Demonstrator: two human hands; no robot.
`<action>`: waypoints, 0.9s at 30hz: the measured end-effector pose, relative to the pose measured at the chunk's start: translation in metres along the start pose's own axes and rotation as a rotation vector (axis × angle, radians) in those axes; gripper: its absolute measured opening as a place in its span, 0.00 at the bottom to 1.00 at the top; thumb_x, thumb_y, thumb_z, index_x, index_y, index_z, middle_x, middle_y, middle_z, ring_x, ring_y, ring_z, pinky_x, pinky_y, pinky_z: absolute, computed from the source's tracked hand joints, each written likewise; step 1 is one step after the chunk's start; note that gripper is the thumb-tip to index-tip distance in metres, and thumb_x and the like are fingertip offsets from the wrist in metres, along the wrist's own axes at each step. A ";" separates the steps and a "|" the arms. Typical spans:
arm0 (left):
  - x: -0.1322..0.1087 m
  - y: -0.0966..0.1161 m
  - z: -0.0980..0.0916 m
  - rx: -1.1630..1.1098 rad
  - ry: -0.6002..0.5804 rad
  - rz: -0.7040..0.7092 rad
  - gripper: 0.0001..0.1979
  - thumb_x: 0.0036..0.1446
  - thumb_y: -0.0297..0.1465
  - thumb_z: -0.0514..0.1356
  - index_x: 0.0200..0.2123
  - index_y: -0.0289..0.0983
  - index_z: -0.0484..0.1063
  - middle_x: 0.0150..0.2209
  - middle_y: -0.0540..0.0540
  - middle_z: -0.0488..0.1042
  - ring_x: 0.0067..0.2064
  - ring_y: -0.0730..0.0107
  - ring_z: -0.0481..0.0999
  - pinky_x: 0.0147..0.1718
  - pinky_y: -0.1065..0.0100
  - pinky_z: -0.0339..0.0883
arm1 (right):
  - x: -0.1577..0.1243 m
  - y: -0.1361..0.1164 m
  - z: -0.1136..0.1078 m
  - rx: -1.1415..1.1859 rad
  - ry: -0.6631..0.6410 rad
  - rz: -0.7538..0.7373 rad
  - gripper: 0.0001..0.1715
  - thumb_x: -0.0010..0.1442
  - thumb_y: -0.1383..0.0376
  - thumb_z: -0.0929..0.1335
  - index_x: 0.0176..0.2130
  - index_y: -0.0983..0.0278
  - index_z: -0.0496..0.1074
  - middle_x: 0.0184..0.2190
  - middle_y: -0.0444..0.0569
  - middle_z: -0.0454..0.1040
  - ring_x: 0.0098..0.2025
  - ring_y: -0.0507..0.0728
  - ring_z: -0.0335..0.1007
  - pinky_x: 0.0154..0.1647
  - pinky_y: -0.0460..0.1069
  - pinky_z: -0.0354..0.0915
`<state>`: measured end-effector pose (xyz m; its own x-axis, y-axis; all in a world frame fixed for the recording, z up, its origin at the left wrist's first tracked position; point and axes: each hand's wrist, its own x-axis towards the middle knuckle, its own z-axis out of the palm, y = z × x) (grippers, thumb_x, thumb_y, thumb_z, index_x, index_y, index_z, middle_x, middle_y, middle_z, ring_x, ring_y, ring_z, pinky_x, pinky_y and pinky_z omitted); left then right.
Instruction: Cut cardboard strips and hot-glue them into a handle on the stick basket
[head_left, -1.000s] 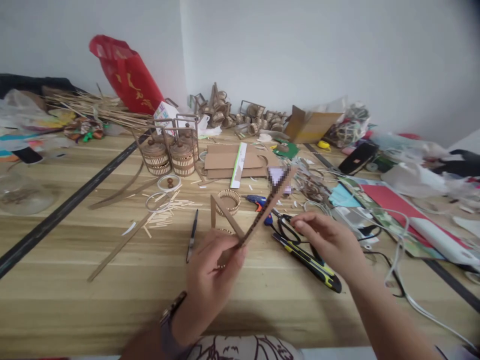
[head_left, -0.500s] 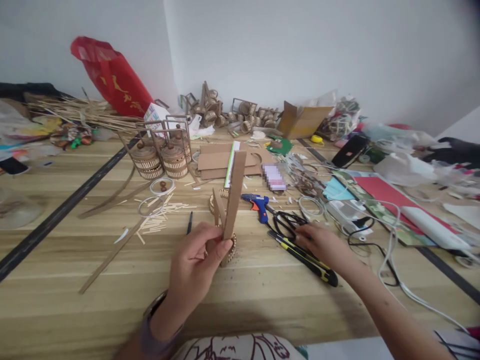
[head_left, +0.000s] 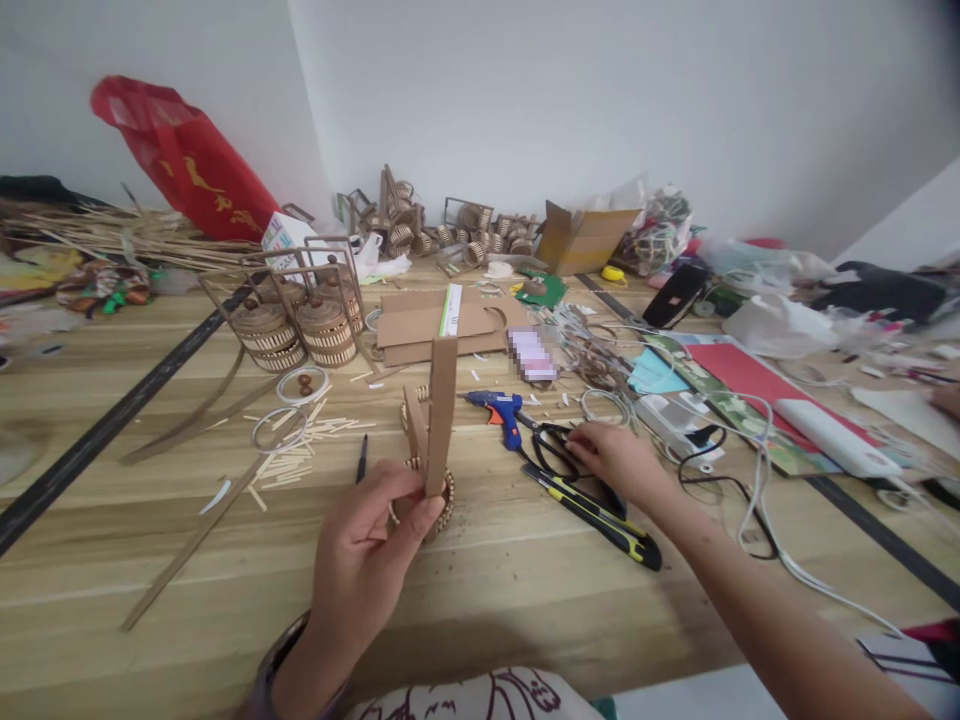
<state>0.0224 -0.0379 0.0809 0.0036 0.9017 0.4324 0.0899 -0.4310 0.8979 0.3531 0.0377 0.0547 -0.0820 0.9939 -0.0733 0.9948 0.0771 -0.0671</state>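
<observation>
My left hand (head_left: 367, 560) is closed, pinching an upright brown cardboard strip (head_left: 441, 410) between thumb and fingers. A shorter strip leans behind it, and I cannot tell whether the two are joined. Just beyond the fingertips, partly hidden, a small ring-shaped piece edged with pale sticks (head_left: 448, 500) rests on the table. My right hand (head_left: 619, 465) has its fingers curled round the black handles of a pair of scissors (head_left: 551, 450), low over the table. A yellow-and-black utility knife (head_left: 600, 525) lies beside it, and a blue glue gun (head_left: 506, 415) sits between the hands.
Small lidded baskets with tall handles (head_left: 326, 330) stand at the left, near scattered pale sticks (head_left: 292, 450) and a black pen (head_left: 362, 458). Flat cardboard (head_left: 405, 325) lies further back. White cables (head_left: 765, 480) and a power strip (head_left: 675, 430) are at the right.
The view has shifted slightly to the right. My left hand has turned the cardboard strip more upright. My right hand has drawn the scissors slightly, its fingers still at the handles.
</observation>
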 end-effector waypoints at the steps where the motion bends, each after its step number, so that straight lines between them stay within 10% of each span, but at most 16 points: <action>1: 0.000 0.000 0.000 0.004 -0.001 -0.002 0.05 0.61 0.31 0.63 0.39 0.40 0.79 0.34 0.48 0.79 0.34 0.70 0.77 0.34 0.70 0.72 | 0.000 -0.005 0.002 -0.006 -0.020 -0.017 0.12 0.65 0.63 0.63 0.38 0.61 0.76 0.40 0.51 0.80 0.42 0.58 0.76 0.41 0.47 0.64; 11: -0.001 0.000 0.000 0.008 -0.018 0.007 0.04 0.61 0.30 0.62 0.39 0.41 0.79 0.37 0.48 0.79 0.37 0.69 0.78 0.37 0.71 0.71 | 0.014 -0.013 0.017 -0.006 -0.097 0.003 0.17 0.59 0.70 0.65 0.49 0.67 0.69 0.46 0.59 0.78 0.45 0.61 0.76 0.40 0.49 0.64; 17: -0.003 -0.002 0.002 0.043 -0.022 0.026 0.05 0.62 0.31 0.62 0.39 0.39 0.78 0.39 0.45 0.79 0.40 0.66 0.78 0.38 0.69 0.70 | 0.030 0.000 -0.002 0.070 -0.122 0.034 0.15 0.51 0.66 0.70 0.42 0.63 0.71 0.31 0.52 0.78 0.34 0.62 0.75 0.30 0.49 0.60; 22: -0.001 0.002 0.003 0.045 -0.012 0.032 0.05 0.62 0.31 0.61 0.37 0.38 0.78 0.34 0.46 0.78 0.35 0.69 0.76 0.34 0.70 0.68 | 0.027 0.010 0.003 0.219 -0.011 0.092 0.17 0.46 0.64 0.72 0.38 0.60 0.69 0.25 0.46 0.75 0.28 0.60 0.73 0.27 0.49 0.59; 27: 0.001 0.004 0.005 0.045 0.019 0.062 0.05 0.61 0.30 0.62 0.35 0.37 0.78 0.32 0.47 0.78 0.33 0.69 0.75 0.33 0.70 0.68 | 0.015 0.002 0.024 0.493 0.192 0.130 0.34 0.57 0.57 0.66 0.59 0.64 0.52 0.29 0.45 0.74 0.30 0.59 0.74 0.28 0.50 0.66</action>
<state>0.0278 -0.0389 0.0848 -0.0086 0.8721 0.4893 0.1348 -0.4838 0.8647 0.3521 0.0506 0.0298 0.0985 0.9928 0.0677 0.8457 -0.0476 -0.5316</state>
